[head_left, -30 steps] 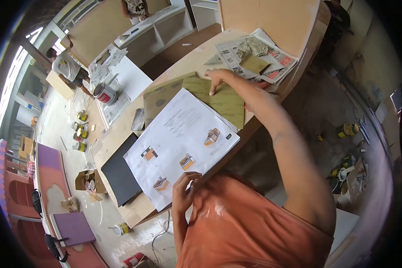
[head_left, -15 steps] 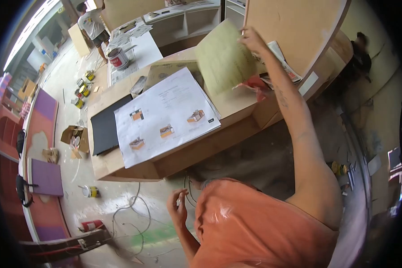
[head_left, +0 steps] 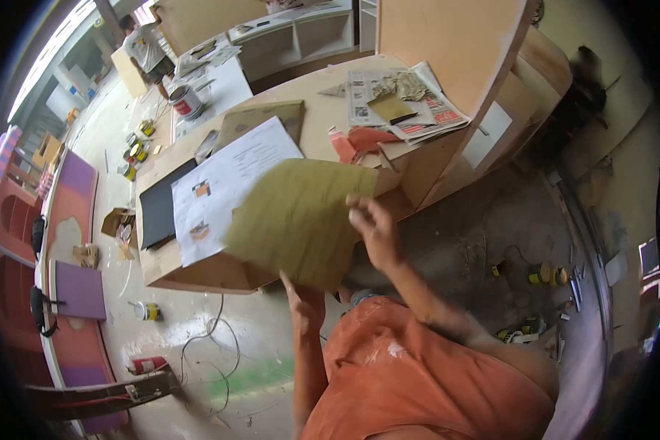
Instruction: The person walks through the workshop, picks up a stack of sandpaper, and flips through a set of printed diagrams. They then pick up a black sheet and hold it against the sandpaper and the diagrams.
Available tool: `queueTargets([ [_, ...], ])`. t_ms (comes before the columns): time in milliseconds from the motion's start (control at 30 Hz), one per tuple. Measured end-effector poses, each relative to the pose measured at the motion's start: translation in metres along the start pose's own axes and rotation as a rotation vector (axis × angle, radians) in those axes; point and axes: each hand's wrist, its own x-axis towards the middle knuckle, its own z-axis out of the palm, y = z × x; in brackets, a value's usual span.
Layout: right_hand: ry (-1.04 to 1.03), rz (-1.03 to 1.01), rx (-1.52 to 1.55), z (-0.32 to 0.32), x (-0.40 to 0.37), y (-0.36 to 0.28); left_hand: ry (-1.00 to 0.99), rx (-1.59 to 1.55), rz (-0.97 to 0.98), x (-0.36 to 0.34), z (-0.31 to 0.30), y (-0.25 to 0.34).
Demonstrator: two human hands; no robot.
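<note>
A limp, olive-yellow sheet of sandpaper (head_left: 297, 220) hangs in front of me, slightly blurred, over the near edge of the counter. At its right edge, my right hand (head_left: 378, 231) has its fingers bent and closed on the sheet. My left hand (head_left: 304, 302) meets the bottom edge, its thumb raised; the sheet partly hides its fingers. Behind the sandpaper, printed drawing pages (head_left: 227, 172) lie on the wooden counter (head_left: 323, 106), partly covered by it. A black sheet (head_left: 165, 209) lies to their left.
Newspapers (head_left: 444, 110) with a small folded yellow piece (head_left: 392, 108) lie at the counter's right, beside red scraps (head_left: 363, 141). An upright wooden panel (head_left: 447, 59) rises behind. Cables (head_left: 220, 345) and paint cans (head_left: 148, 312) are on the floor. Another person (head_left: 145, 51) stands far left.
My right hand has brought the sandpaper down and toward me from the counter's right side, uncovering the newspapers. My left hand has come up to the sheet's lower edge.
</note>
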Motion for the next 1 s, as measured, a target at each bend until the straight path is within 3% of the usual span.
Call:
queueTargets([
  [33,-0.019,-0.209,-0.333,-0.005,-0.016,0.006,-0.048,-0.008,0.040,0.008,0.029,0.006],
  [67,-0.007,-0.209,-0.337,-0.015,-0.026,0.011,0.118,0.058,-0.045,0.008,0.042,0.011],
  [100,-0.036,-0.180,-0.155,-0.029,-0.037,0.018,0.292,0.128,-0.134,0.006,0.048,0.012],
  [133,-0.065,-0.148,0.028,-0.041,-0.043,0.025,0.298,0.130,-0.146,0.003,0.048,0.007],
  [167,0.084,-0.257,0.181,-0.049,-0.040,0.034,0.348,0.160,-0.143,0.004,0.046,0.001],
  [233,0.389,0.169,0.573,-0.099,-0.024,0.043,0.377,0.191,-0.147,0.010,0.044,-0.006],
  [300,-0.148,0.260,0.954,-0.137,-0.021,0.005,0.283,0.086,-0.331,0.004,0.040,-0.006],
  [333,-0.222,0.331,1.153,-0.143,-0.012,0.004,0.233,0.161,-0.372,0.006,0.045,-0.009],
  [367,-0.198,0.306,1.148,-0.154,-0.008,0.024,0.208,0.153,-0.394,0.008,0.047,-0.015],
  [433,-0.198,0.417,0.828,-0.184,0.000,0.080,0.202,0.275,-0.450,0.011,0.043,-0.025],
  [467,-0.167,0.395,0.834,-0.198,0.001,0.083,0.211,0.252,-0.472,0.014,0.033,-0.025],
  [533,-0.587,-0.588,-0.485,-0.225,0.013,0.083,0.236,0.205,-0.476,0.027,0.043,-0.030],
  [567,-0.569,-0.593,-0.496,-0.222,0.020,0.050,0.191,0.194,-0.461,0.033,0.037,-0.037],
  [633,-0.541,0.374,0.113,-0.195,0.029,-0.040,0.170,0.165,-0.488,0.052,0.048,-0.048],
  [700,-0.546,0.293,-0.017,-0.217,0.043,-0.033,0.109,0.173,-0.470,0.071,0.068,-0.059],
  [767,-0.500,0.101,-0.507,-0.244,0.068,-0.008,0.066,0.358,-0.363,0.088,0.066,-0.077],
  [800,-0.539,0.112,-0.490,-0.246,0.078,-0.031,0.055,0.460,-0.412,0.097,0.077,-0.081],
  [867,-0.738,0.286,-0.964,-0.239,0.099,-0.094,0.159,0.529,-0.502,0.111,0.098,-0.091],
  [900,-0.801,0.271,-0.955,-0.230,0.102,-0.085,0.249,0.487,-0.533,0.115,0.110,-0.102],
  [967,-0.287,-0.352,-0.539,-0.213,0.090,-0.067,0.072,0.058,-0.485,0.118,0.143,-0.127],
  [1000,-0.333,-0.352,-0.525,-0.204,0.086,-0.065,-0.056,0.308,-0.473,0.117,0.113,-0.151],
])
